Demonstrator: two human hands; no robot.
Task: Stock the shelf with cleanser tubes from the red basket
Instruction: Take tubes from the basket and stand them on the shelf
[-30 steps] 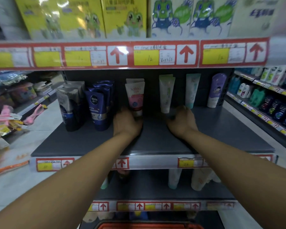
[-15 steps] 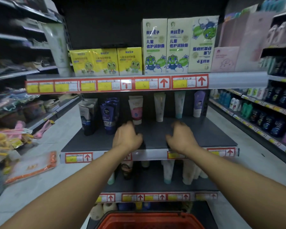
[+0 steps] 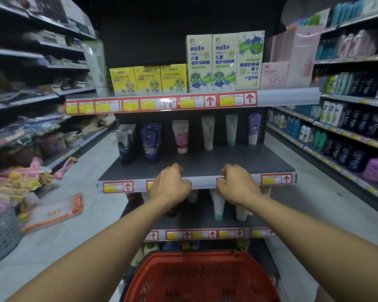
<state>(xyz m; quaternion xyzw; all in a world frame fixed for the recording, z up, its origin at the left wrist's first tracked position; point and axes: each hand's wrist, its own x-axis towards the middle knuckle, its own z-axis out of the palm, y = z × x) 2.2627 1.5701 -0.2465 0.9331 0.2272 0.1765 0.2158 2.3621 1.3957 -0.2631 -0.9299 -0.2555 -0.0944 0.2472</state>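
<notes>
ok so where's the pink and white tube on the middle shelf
In the head view the pink and white tube stands at the back of the shelf, just left of centre, between the dark blue tube and a white tube.

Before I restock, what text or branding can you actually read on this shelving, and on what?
"NIVEA": round logo on the dark blue tube.
"青蛙王子": top of the tall cream boxes.
"儿童倍护润肤霜": same boxes, below the brand.
Price tags: red arrows only; handwriting too blurred.
Yellow boxes, other tubes: too blurred.

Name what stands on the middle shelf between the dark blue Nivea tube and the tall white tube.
In the head view, one pink and white tube stands between the dark blue Nivea tube and the tall white tube, apart from both.
</notes>
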